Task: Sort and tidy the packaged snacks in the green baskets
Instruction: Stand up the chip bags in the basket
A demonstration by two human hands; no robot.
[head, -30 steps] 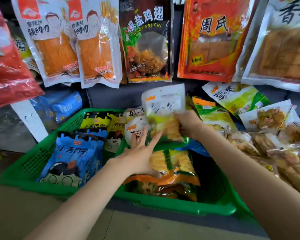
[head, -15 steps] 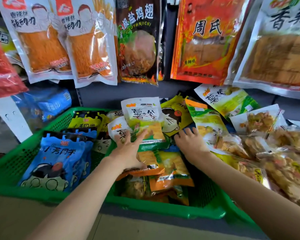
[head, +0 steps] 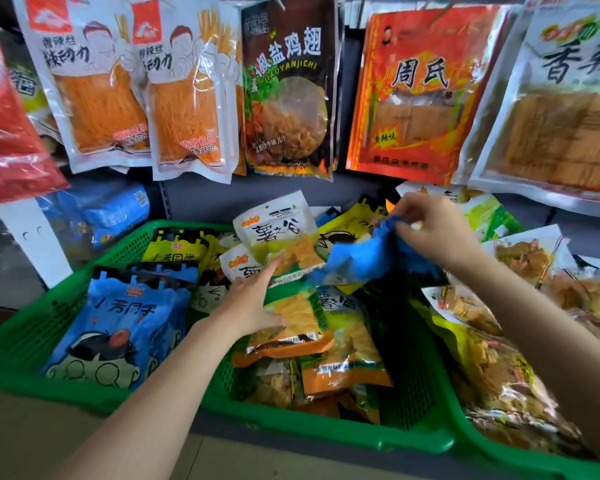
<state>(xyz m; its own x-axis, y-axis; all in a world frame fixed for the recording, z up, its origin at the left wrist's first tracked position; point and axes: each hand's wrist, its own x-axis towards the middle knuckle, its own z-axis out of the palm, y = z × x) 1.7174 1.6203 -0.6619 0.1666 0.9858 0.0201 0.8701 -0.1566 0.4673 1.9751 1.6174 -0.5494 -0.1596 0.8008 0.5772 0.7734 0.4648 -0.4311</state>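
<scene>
Sorting looks partly done: blue packs (head: 118,323) sit grouped at 9 o'clock in the basket (head: 326,434), while the right hand (head: 433,233) pinches a stray blue pack (head: 357,258) and the left hand (head: 253,299), fingers straight, steadies the mixed middle pile (head: 326,341).

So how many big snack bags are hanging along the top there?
6 at least: a red bag far left, two white-and-orange bags, a black bag, an orange-red bag, and a white bag far right. More may hang behind.

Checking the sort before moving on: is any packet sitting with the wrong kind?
Yes. The right hand pinches a blue packet lifted over the middle green basket, while matching blue packets lie in the left basket.
</scene>
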